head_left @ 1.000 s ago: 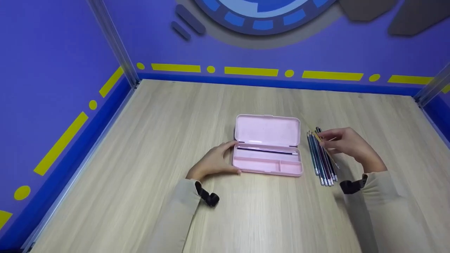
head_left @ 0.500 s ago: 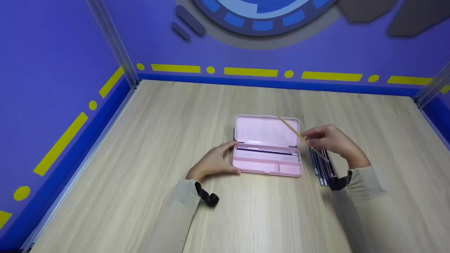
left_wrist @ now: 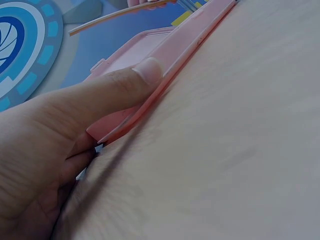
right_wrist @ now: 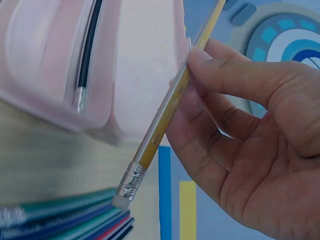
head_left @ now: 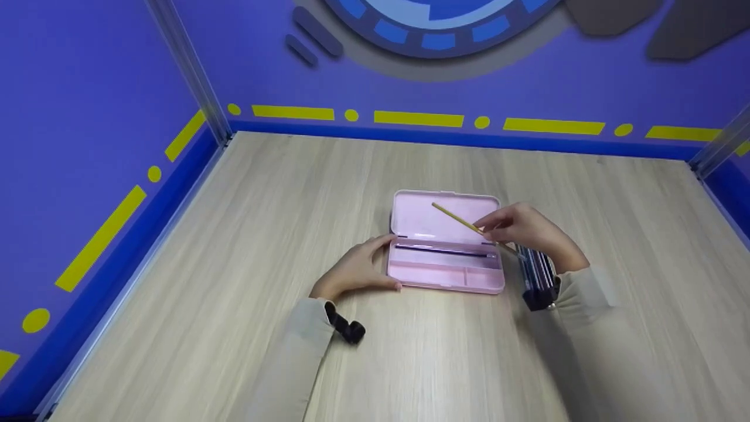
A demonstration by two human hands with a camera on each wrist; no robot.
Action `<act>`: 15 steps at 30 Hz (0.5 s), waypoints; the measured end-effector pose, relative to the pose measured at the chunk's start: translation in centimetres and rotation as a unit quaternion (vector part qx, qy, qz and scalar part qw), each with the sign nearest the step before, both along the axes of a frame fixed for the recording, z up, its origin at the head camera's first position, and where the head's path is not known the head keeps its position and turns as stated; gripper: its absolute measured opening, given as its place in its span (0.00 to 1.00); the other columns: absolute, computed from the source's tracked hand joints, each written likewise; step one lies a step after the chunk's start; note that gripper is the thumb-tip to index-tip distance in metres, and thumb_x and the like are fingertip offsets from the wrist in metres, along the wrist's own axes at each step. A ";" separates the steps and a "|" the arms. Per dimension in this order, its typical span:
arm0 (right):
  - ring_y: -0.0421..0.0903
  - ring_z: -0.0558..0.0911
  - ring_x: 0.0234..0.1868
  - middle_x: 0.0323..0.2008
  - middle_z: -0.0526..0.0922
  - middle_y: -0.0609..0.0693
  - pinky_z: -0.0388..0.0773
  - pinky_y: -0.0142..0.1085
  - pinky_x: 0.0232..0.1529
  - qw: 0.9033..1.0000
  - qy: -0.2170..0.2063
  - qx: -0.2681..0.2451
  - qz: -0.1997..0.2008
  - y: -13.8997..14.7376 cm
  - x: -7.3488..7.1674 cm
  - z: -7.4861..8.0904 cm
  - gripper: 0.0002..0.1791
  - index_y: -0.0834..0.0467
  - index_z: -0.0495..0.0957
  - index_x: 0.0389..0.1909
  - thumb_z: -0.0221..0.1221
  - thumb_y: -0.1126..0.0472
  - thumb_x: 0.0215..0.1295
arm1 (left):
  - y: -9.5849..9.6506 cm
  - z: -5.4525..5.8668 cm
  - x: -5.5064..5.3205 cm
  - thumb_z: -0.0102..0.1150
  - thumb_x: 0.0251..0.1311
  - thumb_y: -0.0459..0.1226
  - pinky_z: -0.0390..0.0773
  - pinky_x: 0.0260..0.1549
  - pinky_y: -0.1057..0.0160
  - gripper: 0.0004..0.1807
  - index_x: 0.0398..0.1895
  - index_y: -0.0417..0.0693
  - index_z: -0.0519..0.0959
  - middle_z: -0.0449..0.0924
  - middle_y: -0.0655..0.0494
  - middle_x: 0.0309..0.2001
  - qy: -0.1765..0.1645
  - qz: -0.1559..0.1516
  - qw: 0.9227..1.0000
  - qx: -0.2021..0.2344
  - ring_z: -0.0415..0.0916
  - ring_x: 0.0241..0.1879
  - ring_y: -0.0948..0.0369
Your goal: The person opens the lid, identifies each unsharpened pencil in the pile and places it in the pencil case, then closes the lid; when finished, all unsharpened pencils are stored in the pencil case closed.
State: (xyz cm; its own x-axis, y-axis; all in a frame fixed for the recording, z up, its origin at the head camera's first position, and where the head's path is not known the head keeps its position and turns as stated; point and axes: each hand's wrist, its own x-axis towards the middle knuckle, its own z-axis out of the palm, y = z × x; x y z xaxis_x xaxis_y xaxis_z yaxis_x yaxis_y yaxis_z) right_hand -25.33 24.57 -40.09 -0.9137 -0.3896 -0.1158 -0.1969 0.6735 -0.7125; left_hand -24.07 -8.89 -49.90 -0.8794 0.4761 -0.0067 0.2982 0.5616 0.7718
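Note:
An open pink pencil case (head_left: 430, 275) lies on the table, its lid tipped back. One dark pencil (head_left: 443, 252) rests in its long rear compartment; the two front compartments hold nothing. My left hand (head_left: 358, 271) grips the case's left end, with the thumb along the front edge, as the left wrist view shows. Between thumb and fingers my right hand (head_left: 530, 231) pinches a yellow pencil (right_wrist: 167, 107) by its middle. It hangs slanted above the right side of the case, its white eraser end toward the lower right.
A bundle of several dark and green pencils (head_left: 532, 272) lies right of the case, partly hidden under the right wrist. Purple-blue panels (head_left: 410, 88) stand behind and to the left of the wooden table (head_left: 293, 193).
My right hand has lifted the yellow pencil off the bundle and carried it left, over the case. My left hand and the case have stayed in place.

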 end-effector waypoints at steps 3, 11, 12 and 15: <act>0.44 0.80 0.34 0.39 0.85 0.59 0.83 0.29 0.36 1.000 0.004 0.004 0.010 -0.8 -0.2 0.1 0.14 0.63 0.84 0.47 0.59 0.73 0.60 | 0.0 0.0 0.0 0.80 0.30 0.54 0.58 0.71 0.58 0.59 0.72 0.57 0.62 0.65 0.55 0.70 0.002 0.000 1.000 0.001 0.59 0.70 0.58; 0.45 0.81 0.31 0.38 0.86 0.60 0.81 0.30 0.32 0.999 0.010 0.010 0.032 -2.6 -0.7 -0.4 0.14 0.63 0.84 0.45 0.60 0.74 0.59 | 0.0 0.0 0.0 0.80 0.30 0.54 0.59 0.70 0.58 0.59 0.72 0.57 0.62 0.64 0.56 0.70 0.001 -0.002 1.000 0.010 0.59 0.70 0.59; 0.45 0.80 0.31 0.38 0.86 0.60 0.81 0.29 0.31 0.999 0.010 0.009 0.035 -2.7 -0.7 -0.5 0.14 0.63 0.84 0.45 0.60 0.74 0.59 | 0.0 0.0 0.0 0.80 0.30 0.54 0.59 0.70 0.58 0.59 0.72 0.57 0.62 0.64 0.56 0.70 0.002 -0.003 1.000 0.011 0.59 0.70 0.59; 0.45 0.80 0.30 0.37 0.86 0.61 0.80 0.29 0.30 0.999 0.009 0.007 0.043 -3.2 -0.8 -0.8 0.14 0.63 0.85 0.44 0.59 0.75 0.59 | 0.0 0.0 0.1 0.80 0.30 0.54 0.59 0.70 0.59 0.58 0.72 0.57 0.62 0.64 0.57 0.70 0.001 -0.003 1.000 0.010 0.59 0.71 0.59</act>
